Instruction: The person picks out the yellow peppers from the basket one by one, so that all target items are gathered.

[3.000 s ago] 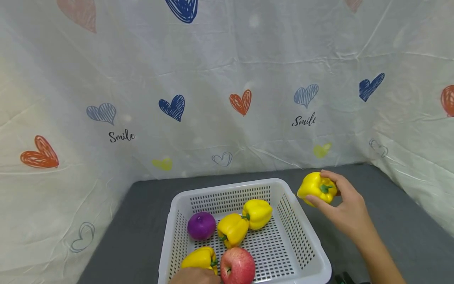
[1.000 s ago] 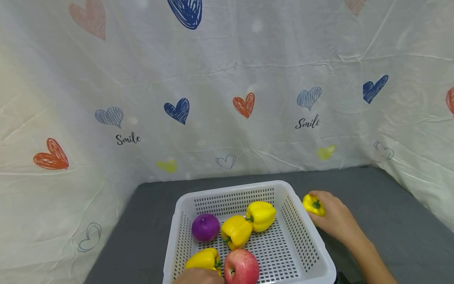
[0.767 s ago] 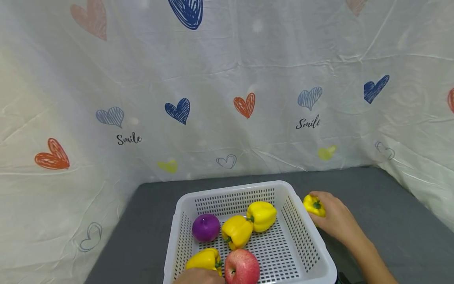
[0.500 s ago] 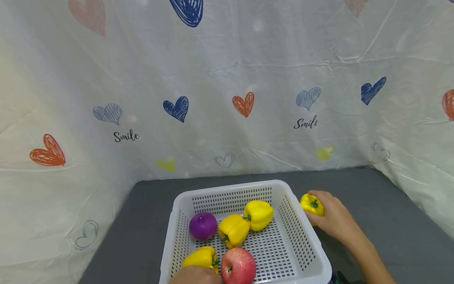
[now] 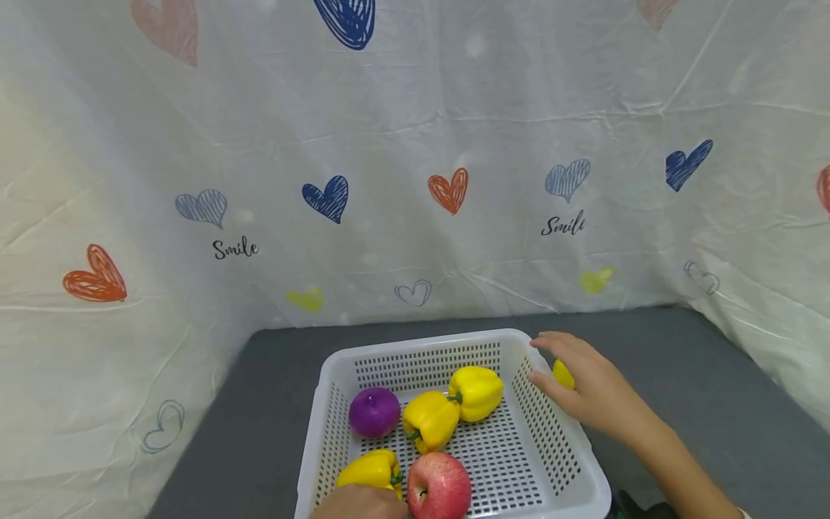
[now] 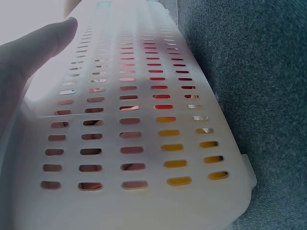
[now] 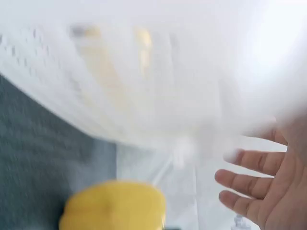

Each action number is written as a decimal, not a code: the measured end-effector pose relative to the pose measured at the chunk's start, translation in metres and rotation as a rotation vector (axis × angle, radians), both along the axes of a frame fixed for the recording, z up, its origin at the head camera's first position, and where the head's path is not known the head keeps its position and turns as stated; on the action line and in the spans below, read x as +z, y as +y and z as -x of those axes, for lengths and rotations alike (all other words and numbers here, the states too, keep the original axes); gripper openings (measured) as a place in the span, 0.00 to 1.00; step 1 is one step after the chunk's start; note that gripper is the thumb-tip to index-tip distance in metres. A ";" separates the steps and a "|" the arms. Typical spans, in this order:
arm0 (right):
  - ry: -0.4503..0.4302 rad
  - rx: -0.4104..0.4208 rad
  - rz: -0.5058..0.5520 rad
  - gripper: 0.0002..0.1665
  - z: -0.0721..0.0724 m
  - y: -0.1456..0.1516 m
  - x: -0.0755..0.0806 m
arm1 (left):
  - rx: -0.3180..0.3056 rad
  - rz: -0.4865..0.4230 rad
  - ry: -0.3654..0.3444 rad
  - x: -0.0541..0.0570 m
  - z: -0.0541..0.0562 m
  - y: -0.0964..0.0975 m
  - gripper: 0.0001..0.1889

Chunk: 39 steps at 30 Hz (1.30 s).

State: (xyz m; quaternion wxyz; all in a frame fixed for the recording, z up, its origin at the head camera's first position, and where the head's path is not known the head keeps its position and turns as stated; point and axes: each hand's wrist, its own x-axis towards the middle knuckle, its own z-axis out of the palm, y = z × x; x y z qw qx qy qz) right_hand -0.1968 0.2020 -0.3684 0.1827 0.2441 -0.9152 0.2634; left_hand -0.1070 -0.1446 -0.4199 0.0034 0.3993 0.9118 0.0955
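My left hand (image 5: pixel 361 502) grips the near left rim of the white plastic basket (image 5: pixel 421 344). In the left wrist view its thumb (image 6: pixel 45 45) lies outside the slotted wall, and skin shows through the slots. Right beside that hand, a yellow bell pepper (image 5: pixel 369 468) lies inside the basket. My right hand (image 5: pixel 593 386) is at the basket's right rim with fingers spread, nothing in its grasp. Partly hidden behind it, another yellow bell pepper (image 5: pixel 563 373) rests on the grey table outside the basket; the right wrist view shows this pepper (image 7: pixel 115 208) beside the wall.
Inside the basket also lie a purple onion (image 5: pixel 375 413), two yellow bell peppers, one in the middle (image 5: pixel 431 420) and one farther back (image 5: pixel 476 393), and a red apple (image 5: pixel 439 486). A dark object (image 5: pixel 632 506) lies by the basket's near right corner. A heart-printed curtain (image 5: pixel 415 238) hangs behind the grey table (image 5: pixel 214 432).
My right hand lowered a yellow bell pepper to the table right of the basket, let go of it, and moved left to the basket's right rim. My left hand stayed put.
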 end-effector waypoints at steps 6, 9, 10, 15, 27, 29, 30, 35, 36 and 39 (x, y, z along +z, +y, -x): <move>0.029 0.126 -0.087 0.30 -0.002 -0.027 -0.008 | 0.003 -0.024 -0.010 0.001 -0.001 0.001 0.18; 0.006 0.153 -0.137 0.32 0.000 -0.037 -0.014 | 0.014 -0.060 -0.035 0.001 -0.003 0.001 0.18; 0.000 0.164 -0.154 0.34 0.001 -0.041 -0.017 | 0.013 -0.062 -0.037 0.001 -0.004 0.002 0.18; -0.062 0.225 -0.199 0.37 0.003 -0.055 -0.025 | -0.026 -0.041 -0.001 0.002 -0.003 0.001 0.17; -0.215 0.312 -0.274 0.43 0.003 -0.059 -0.035 | -0.041 -0.013 0.001 0.004 -0.001 0.001 0.17; -0.212 0.320 -0.276 0.42 0.004 -0.059 -0.036 | -0.026 -0.018 -0.022 0.004 -0.001 0.001 0.18; -0.204 0.322 -0.278 0.42 0.004 -0.059 -0.036 | -0.024 -0.020 -0.030 0.004 -0.001 0.000 0.18; -0.138 0.318 -0.274 0.40 0.006 -0.060 -0.038 | -0.068 -0.012 -0.009 0.004 0.000 -0.001 0.17; -0.126 0.312 -0.275 0.39 0.006 -0.060 -0.038 | -0.079 -0.009 0.002 0.004 0.000 -0.001 0.17; -0.105 0.295 -0.280 0.35 0.006 -0.060 -0.038 | -0.083 -0.001 0.021 0.003 0.001 -0.001 0.17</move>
